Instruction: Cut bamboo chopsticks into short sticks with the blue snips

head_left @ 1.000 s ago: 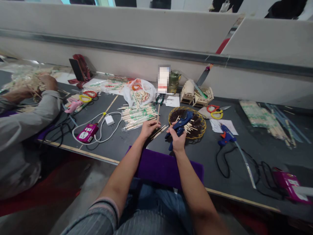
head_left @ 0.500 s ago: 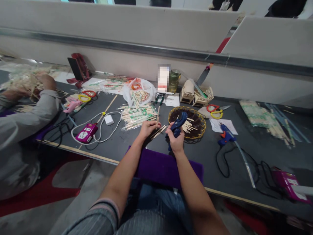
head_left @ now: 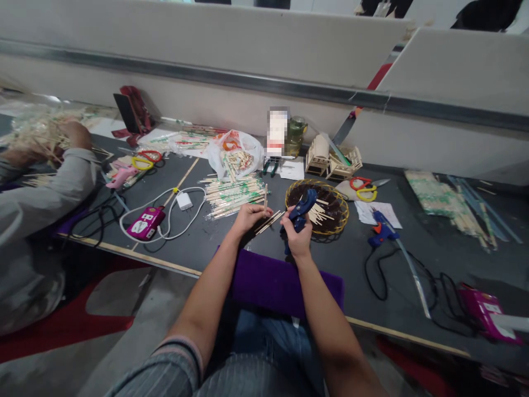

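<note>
A thin wooden stick [head_left: 265, 199], which looks like a chopstick, stands nearly upright in the closed fingers of my left hand [head_left: 252, 216]. My right hand [head_left: 298, 234] is wrapped around a blue tool [head_left: 306, 203] that looks like a pipe cutter, its head pointing up and its lower end partly hidden by the hand. Between my hands, a few loose sticks [head_left: 268, 222] lie slanting just above or on the table; I cannot tell which. Behind the cutter, a brown wicker basket [head_left: 339, 223] with a yellow rim holds short cut sticks [head_left: 319, 214].
Wrapped chopsticks [head_left: 233, 196] and a white plastic bag [head_left: 215, 160] lie beyond my left hand. Right are scissors [head_left: 366, 192], a blue glue gun [head_left: 382, 229] and its cord. A purple cloth [head_left: 268, 281] covers the front edge. At left, a co-worker's sleeve [head_left: 76, 179] reaches over sticks.
The upright stick in my left hand has shifted slightly left and down. My right hand keeps its hold on the blue cutter. The co-worker's hands at left have moved a little.
</note>
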The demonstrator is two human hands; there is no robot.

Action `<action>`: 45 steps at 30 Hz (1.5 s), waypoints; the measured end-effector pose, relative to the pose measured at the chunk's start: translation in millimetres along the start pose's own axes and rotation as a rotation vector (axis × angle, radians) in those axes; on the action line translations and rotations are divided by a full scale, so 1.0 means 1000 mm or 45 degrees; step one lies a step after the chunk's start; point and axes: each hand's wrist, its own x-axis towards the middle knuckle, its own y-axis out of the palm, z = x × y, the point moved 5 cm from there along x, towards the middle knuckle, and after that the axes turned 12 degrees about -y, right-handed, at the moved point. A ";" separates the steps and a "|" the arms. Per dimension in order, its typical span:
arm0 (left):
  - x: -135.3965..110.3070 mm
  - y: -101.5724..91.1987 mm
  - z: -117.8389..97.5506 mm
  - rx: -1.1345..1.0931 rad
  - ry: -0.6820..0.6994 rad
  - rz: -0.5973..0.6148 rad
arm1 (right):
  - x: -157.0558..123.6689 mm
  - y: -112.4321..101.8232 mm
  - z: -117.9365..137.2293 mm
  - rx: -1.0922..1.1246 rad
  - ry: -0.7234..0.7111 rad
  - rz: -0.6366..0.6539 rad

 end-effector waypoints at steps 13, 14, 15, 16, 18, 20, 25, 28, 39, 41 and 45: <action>-0.011 -0.002 -0.019 0.159 0.286 -0.358 | 0.006 -0.015 0.047 -1.064 -0.698 0.248; -0.012 -0.001 -0.020 0.171 0.299 -0.368 | 0.007 -0.014 0.047 -1.140 -0.698 0.304; -0.013 0.000 -0.022 0.188 0.308 -0.374 | 0.008 -0.014 0.047 -1.201 -0.684 0.355; -0.014 0.001 -0.023 0.209 0.314 -0.377 | 0.009 -0.012 0.046 -1.248 -0.665 0.397; -0.016 0.002 -0.026 0.260 0.332 -0.383 | 0.009 -0.010 0.044 -1.308 -0.620 0.462; -0.019 0.003 -0.029 0.315 0.370 -0.386 | 0.009 -0.008 0.042 -1.342 -0.583 0.506; -0.024 0.004 -0.032 0.498 0.411 -0.398 | 0.009 -0.006 0.040 -1.371 -0.566 0.535; -0.026 0.004 -0.034 0.575 0.423 -0.407 | 0.010 -0.006 0.040 -1.368 -0.556 0.537; -0.031 0.008 -0.043 0.770 0.529 -0.424 | 0.011 -0.008 0.033 -1.342 -0.514 0.515; -0.032 0.011 -0.043 0.836 0.562 -0.426 | 0.010 -0.008 0.032 -1.338 -0.519 0.501; -0.035 0.015 -0.045 0.928 0.607 -0.455 | 0.010 -0.009 0.031 -1.324 -0.533 0.481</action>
